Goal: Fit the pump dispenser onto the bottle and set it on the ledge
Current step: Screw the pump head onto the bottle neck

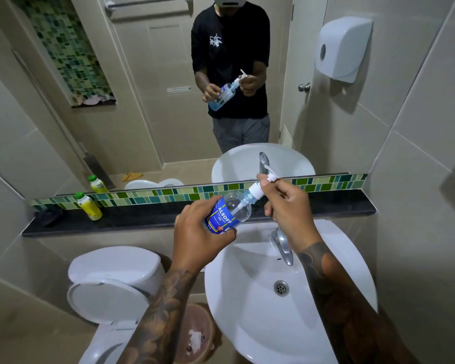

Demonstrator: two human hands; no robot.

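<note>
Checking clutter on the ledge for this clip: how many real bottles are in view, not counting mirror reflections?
2. The clear blue-labelled gel bottle is held tilted in the left hand above the sink. A yellow green-capped bottle stands at the black ledge's left end. Others may be out of frame.

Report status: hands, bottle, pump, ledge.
Left hand grips bottle, tilted over sink. Right hand holds pump dispenser at neck. Ledge ahead free.
</note>
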